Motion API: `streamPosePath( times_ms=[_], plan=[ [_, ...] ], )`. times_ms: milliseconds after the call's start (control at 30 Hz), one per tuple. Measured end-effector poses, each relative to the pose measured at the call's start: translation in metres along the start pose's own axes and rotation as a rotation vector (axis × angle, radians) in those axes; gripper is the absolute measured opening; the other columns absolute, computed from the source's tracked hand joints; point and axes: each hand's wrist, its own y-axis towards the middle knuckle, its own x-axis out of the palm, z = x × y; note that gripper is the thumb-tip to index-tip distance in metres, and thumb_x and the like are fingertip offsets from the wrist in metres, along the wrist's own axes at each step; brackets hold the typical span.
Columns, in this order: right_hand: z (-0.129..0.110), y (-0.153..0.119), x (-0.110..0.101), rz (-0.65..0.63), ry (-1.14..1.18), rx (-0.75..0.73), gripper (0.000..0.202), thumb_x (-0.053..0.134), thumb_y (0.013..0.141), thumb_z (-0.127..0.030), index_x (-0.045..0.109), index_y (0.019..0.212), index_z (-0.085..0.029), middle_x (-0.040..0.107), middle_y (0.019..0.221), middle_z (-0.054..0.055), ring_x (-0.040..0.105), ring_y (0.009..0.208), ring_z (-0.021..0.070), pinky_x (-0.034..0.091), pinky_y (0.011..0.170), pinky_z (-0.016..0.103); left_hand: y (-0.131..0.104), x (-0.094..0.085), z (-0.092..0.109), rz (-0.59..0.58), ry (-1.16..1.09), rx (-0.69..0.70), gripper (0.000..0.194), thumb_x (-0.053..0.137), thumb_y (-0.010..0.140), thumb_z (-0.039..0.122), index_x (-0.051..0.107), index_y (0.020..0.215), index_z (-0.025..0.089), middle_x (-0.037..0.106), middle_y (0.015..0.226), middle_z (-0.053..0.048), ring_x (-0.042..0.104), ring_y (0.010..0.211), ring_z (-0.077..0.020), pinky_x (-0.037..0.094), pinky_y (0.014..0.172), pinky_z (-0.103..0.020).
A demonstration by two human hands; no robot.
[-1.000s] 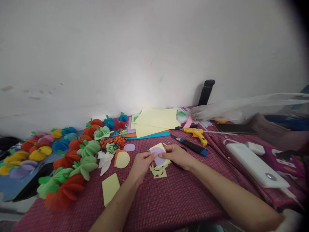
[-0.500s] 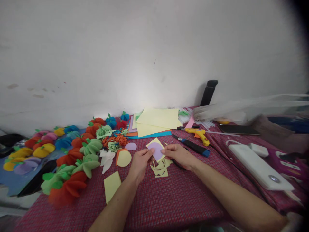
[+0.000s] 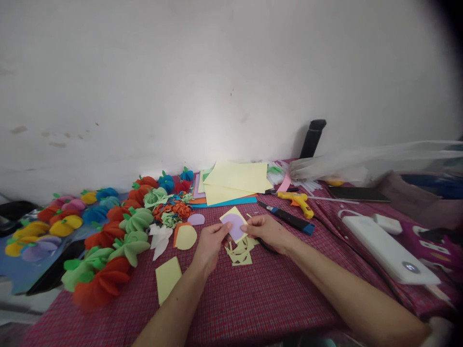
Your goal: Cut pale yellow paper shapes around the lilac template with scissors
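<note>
Between my two hands a light purple paper circle lies flat on a pale yellow square, whose corners show past the circle. My left hand pinches the left edge of both, thumb on top. At the right edge, my right hand pinches them between thumb and fingers. Beneath this pair, yellow cut-out scraps with curved strips lie on the checked cloth. Part of a black curved object shows under my right hand; the hand hides the rest of it.
Several felt-like pumpkins in many colours fill the left side. A yellow glue gun, a utility knife and a white power bank lie to the right. Paper sheets are stacked behind, and a yellow pad lies left.
Almost nothing differs. Both hands keep hold of the purple circle and yellow square, with only a very slight shift.
</note>
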Motion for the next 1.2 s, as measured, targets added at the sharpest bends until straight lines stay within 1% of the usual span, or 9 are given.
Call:
streamPosePath(
  times_ms=[233,300,367,467,567,700,800,967,1200],
  plan=[
    [-0.002,0.000,0.000,-0.001,0.016,0.016,0.029,0.067,0.062,-0.039,0.057,0.055,-0.013,0.051,0.048,-0.004,0.039,0.044,0.0060,0.028,0.045,0.019,-0.001,0.000,0.001,-0.009,0.004,0.003,0.033,0.062,0.064,0.044,0.061,0.060,0.012,0.053,0.052,0.000,0.042,0.047,-0.0080,0.030,0.046,-0.021],
    [-0.002,-0.001,0.000,-0.013,0.038,0.034,0.029,0.067,0.062,-0.039,0.059,0.058,-0.012,0.054,0.050,-0.003,0.042,0.045,0.0068,0.031,0.046,0.020,-0.001,0.000,0.000,-0.004,0.012,0.010,0.033,0.062,0.065,0.044,0.060,0.060,0.011,0.053,0.052,0.000,0.042,0.047,-0.0079,0.030,0.046,-0.021],
    [-0.002,-0.001,0.002,-0.057,0.070,0.059,0.029,0.066,0.064,-0.040,0.062,0.065,-0.011,0.057,0.055,-0.001,0.046,0.048,0.0079,0.035,0.050,0.021,-0.001,0.001,0.000,0.010,0.015,0.018,0.032,0.062,0.066,0.043,0.059,0.059,0.012,0.052,0.052,0.000,0.041,0.047,-0.0078,0.030,0.046,-0.021],
    [0.003,-0.002,0.007,-0.098,0.085,0.087,0.031,0.066,0.064,-0.040,0.064,0.070,-0.010,0.058,0.058,0.000,0.047,0.050,0.0080,0.037,0.052,0.021,-0.002,0.002,0.000,0.030,-0.002,0.029,0.031,0.062,0.067,0.041,0.057,0.057,0.012,0.051,0.051,0.001,0.041,0.046,-0.0072,0.031,0.046,-0.021],
    [0.010,-0.001,0.012,-0.064,0.102,0.097,0.027,0.067,0.063,-0.035,0.064,0.068,-0.009,0.058,0.057,0.000,0.046,0.050,0.0075,0.037,0.054,0.021,-0.003,0.005,-0.001,0.033,-0.049,0.014,0.031,0.062,0.066,0.041,0.057,0.057,0.013,0.048,0.050,0.003,0.040,0.045,-0.0071,0.032,0.047,-0.021],
    [0.016,0.000,0.015,-0.036,0.128,0.109,0.022,0.066,0.064,-0.030,0.064,0.068,-0.009,0.059,0.058,0.001,0.050,0.053,0.0095,0.040,0.058,0.023,-0.004,0.008,-0.001,0.039,-0.042,0.010,0.032,0.063,0.065,0.043,0.058,0.058,0.012,0.048,0.049,0.003,0.041,0.045,-0.0073,0.031,0.046,-0.021],
    [0.015,0.001,0.015,-0.047,0.144,0.116,0.020,0.065,0.063,-0.028,0.064,0.068,-0.009,0.060,0.057,0.001,0.052,0.054,0.0107,0.041,0.059,0.024,-0.004,0.008,-0.001,0.037,-0.017,0.005,0.033,0.063,0.064,0.044,0.059,0.059,0.012,0.049,0.049,0.002,0.041,0.045,-0.0073,0.031,0.045,-0.020],
    [0.010,0.000,0.014,-0.067,0.169,0.121,0.016,0.066,0.062,-0.025,0.064,0.065,-0.009,0.061,0.058,0.001,0.050,0.051,0.0089,0.040,0.057,0.023,-0.004,0.006,0.001,0.019,0.038,0.015,0.035,0.061,0.065,0.046,0.059,0.059,0.012,0.051,0.051,0.001,0.042,0.046,-0.0077,0.031,0.045,-0.020],
    [0.009,-0.001,0.013,-0.077,0.197,0.143,0.014,0.067,0.060,-0.022,0.065,0.064,-0.008,0.059,0.054,0.000,0.048,0.049,0.0079,0.040,0.055,0.022,-0.003,0.004,0.003,0.025,0.082,0.008,0.038,0.062,0.063,0.049,0.058,0.054,0.012,0.051,0.047,0.001,0.041,0.043,-0.0076,0.030,0.044,-0.021]
  ],
)
